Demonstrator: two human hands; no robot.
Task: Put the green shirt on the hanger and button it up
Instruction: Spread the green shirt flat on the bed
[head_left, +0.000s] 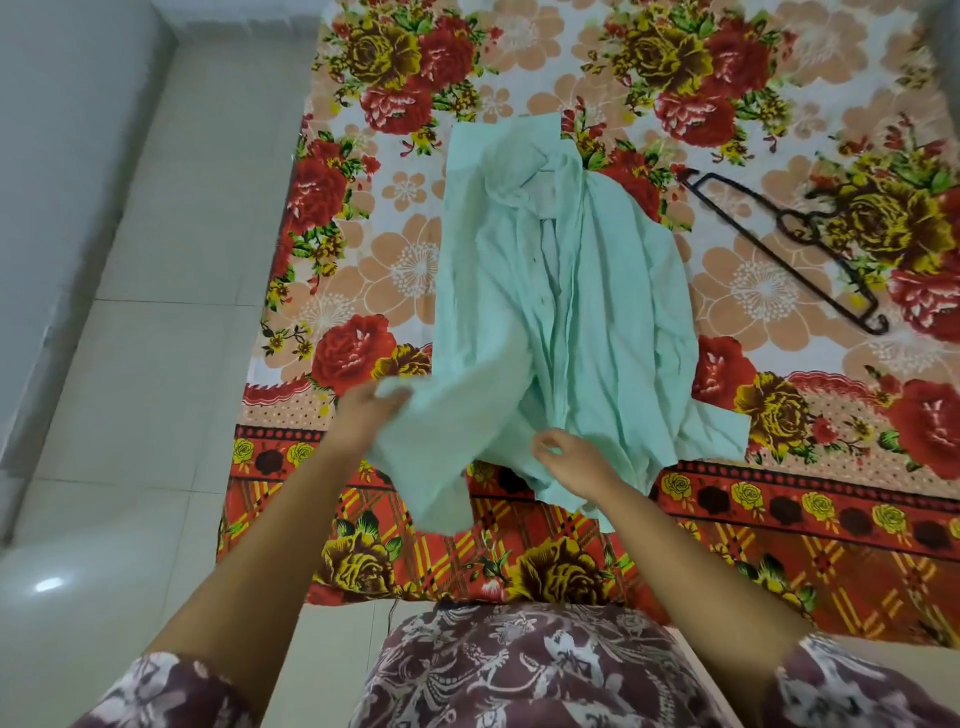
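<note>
A pale green shirt (587, 291) lies crumpled and unbuttoned on the flowered bedspread, collar at the far end, hem toward me. My left hand (363, 410) grips the shirt's lower left front panel and lifts it off the bed. My right hand (571, 457) rests on the lower hem near the middle, fingers curled and pinching the cloth. A dark hanger (779, 244) lies flat on the bed to the right of the shirt, apart from it and from both hands.
The bedspread (779, 519) with red and yellow roses covers the bed and hangs over its near edge. Pale tiled floor (130, 364) runs along the left side, with a wall (52, 130) beyond. My patterned clothing fills the bottom of the view.
</note>
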